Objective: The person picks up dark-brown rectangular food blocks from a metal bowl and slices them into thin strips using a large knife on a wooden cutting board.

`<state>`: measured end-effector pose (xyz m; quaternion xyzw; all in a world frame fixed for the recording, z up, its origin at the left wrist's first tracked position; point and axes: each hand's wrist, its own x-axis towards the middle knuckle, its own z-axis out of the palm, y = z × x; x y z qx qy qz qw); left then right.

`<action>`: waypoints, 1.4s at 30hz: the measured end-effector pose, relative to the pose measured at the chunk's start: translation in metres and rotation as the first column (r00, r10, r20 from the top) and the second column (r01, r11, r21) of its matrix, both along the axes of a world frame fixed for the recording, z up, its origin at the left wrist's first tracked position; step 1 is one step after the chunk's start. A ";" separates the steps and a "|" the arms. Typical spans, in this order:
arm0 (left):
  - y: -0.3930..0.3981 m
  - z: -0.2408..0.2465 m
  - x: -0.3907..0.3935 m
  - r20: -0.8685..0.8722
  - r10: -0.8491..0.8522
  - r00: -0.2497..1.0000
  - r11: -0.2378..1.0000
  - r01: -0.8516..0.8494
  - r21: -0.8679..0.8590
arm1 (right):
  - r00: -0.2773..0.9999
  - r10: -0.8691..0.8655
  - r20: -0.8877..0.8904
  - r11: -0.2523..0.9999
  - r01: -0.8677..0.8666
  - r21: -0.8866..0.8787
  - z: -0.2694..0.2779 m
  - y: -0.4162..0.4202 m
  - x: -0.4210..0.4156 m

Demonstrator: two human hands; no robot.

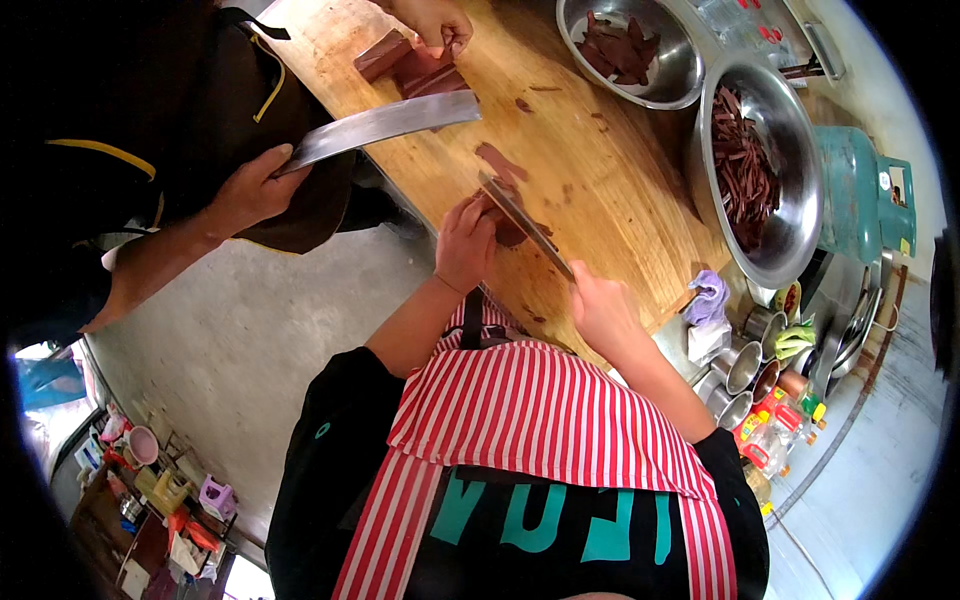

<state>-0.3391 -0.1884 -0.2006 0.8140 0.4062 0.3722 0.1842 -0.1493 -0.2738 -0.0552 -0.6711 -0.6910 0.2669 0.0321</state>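
My right hand (606, 306) grips the handle of a cleaver (531, 229), whose blade is seen nearly edge-on. Under and beside the blade lies a small pile of dark reddish-brown food slices (511, 231), soft-looking, like blood curd or meat. My left hand (466, 244) has its fingers bent over the near-left side of this pile, close to the blade, holding it against the wooden cutting board (622, 202). Some of the pile is hidden by my fingers and the blade. Just beyond the blade's tip, a flat loose slice (501, 161) rests on the wood.
At left, a co-worker's hand holds a broad knife (390, 126) above the board; their other hand touches dark red blocks (382, 56). Steel bowls with large pieces (679, 56) and cut strips (787, 172) stand right, near a gas cylinder (847, 191). A purple cloth (707, 296) lies near my right forearm.
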 end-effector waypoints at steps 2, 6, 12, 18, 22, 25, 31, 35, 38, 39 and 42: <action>0.000 -0.002 0.001 -0.003 0.005 1.000 1.000 -0.005 -0.005 | 1.000 0.011 -0.005 0.999 -0.011 -0.034 0.003 -0.002 0.000; 0.001 0.001 0.000 -0.020 -0.007 1.000 1.000 0.007 -0.019 | 0.998 0.031 0.063 0.999 -0.028 -0.042 -0.013 0.003 -0.004; 0.000 -0.006 0.000 -0.010 -0.009 1.000 1.000 0.009 -0.024 | 0.998 0.002 -0.069 0.998 0.002 0.064 -0.038 0.012 0.003; -0.004 0.000 0.000 0.008 0.019 1.000 0.996 -0.018 -0.089 | 1.000 0.008 0.024 0.999 -0.007 -0.045 -0.012 0.008 -0.008; -0.002 0.000 -0.001 0.016 -0.007 1.000 0.999 0.007 -0.040 | 0.997 -0.009 -0.074 0.999 0.012 0.031 -0.040 0.010 -0.003; -0.001 -0.001 0.001 0.021 0.050 0.999 0.999 -0.050 0.006 | 0.991 -0.024 -0.131 0.999 0.029 0.034 -0.016 0.006 -0.007; 0.001 -0.001 0.002 0.043 0.027 0.999 0.999 -0.026 -0.029 | 0.999 -0.015 -0.032 0.998 0.012 -0.064 -0.029 0.013 -0.010; 0.000 0.000 0.000 0.050 0.040 0.998 0.999 -0.039 -0.018 | 0.988 -0.027 -0.152 0.999 0.033 0.037 -0.025 0.005 -0.007; -0.003 0.004 0.000 0.085 0.051 0.995 0.996 -0.045 -0.074 | 0.992 -0.037 -0.120 0.999 0.038 0.002 0.000 0.003 -0.009; -0.004 0.004 0.002 0.108 0.039 0.993 0.994 -0.028 -0.107 | 0.994 -0.049 -0.096 0.999 0.047 -0.024 -0.007 0.003 -0.010; 0.000 -0.001 0.000 0.076 0.035 0.996 0.999 -0.033 -0.019 | 0.997 -0.056 -0.055 0.998 0.053 -0.040 -0.037 0.006 -0.012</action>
